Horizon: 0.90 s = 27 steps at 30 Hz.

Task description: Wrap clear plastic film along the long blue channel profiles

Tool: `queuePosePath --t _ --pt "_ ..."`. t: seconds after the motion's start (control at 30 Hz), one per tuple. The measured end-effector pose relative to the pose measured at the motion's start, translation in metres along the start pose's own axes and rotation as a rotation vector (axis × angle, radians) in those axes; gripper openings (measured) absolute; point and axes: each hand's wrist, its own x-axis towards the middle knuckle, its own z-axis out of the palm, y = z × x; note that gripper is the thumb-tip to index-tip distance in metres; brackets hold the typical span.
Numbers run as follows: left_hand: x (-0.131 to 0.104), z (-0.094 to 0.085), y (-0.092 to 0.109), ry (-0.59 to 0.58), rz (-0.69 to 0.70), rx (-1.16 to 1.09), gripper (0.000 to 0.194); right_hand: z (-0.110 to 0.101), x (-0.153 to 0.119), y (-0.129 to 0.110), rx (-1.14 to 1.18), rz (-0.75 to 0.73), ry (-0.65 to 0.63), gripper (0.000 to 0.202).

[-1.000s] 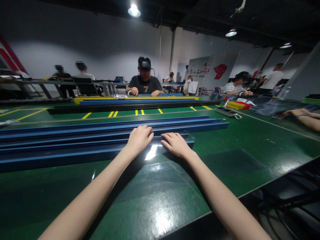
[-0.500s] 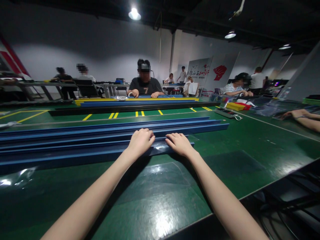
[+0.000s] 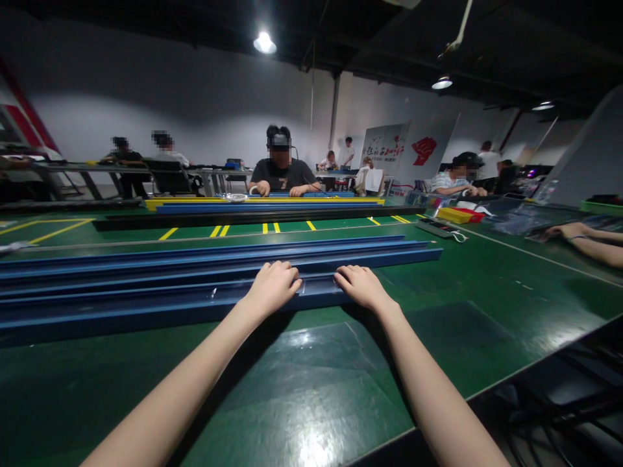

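Note:
My left hand (image 3: 273, 287) lies over the nearest blue channel strip (image 3: 146, 316), its fingers curled over the far side. Further right, my right hand (image 3: 364, 285) rests on the same strip near its right end, fingers bent over the edge. A short stretch of the strip shows between the two hands, with a few small shiny spots. The undersides of both hands and the thumbs' grip are partly hidden. Behind it, another blue channel strip (image 3: 413, 256) lies roughly parallel.
A clear film (image 3: 316, 350) lies on the green table (image 3: 487, 272) before me. Beyond are a black strip (image 3: 233, 219), a yellow strip (image 3: 341, 202) and a red-and-yellow tray (image 3: 460, 215). A co-worker (image 3: 282, 172) sits opposite; another person's hand (image 3: 569, 231) is at right.
My right hand has slid slightly right along the strip, widening the gap between my hands. Bright film glare at the lower left and between the hands is gone. The view has tilted slightly upward.

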Motion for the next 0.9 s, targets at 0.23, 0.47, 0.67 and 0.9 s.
queuePosePath --t 0.23,0.47,0.67,0.9 --pt "-0.001 0.003 0.001 -0.073 0.017 -0.032 0.035 -0.004 -0.003 0.014 -0.013 0.099 -0.045 0.04" --pt "-0.001 0.005 -0.001 -0.125 -0.047 -0.07 0.04 -0.007 -0.004 0.018 0.0 0.105 -0.06 0.04" --pt "-0.003 0.005 -0.003 -0.165 -0.177 -0.007 0.042 -0.008 -0.004 0.023 0.022 0.1 -0.064 0.037" --pt "-0.004 0.013 -0.002 -0.23 -0.273 -0.024 0.05 -0.01 -0.005 0.022 0.0 0.132 -0.051 0.037"
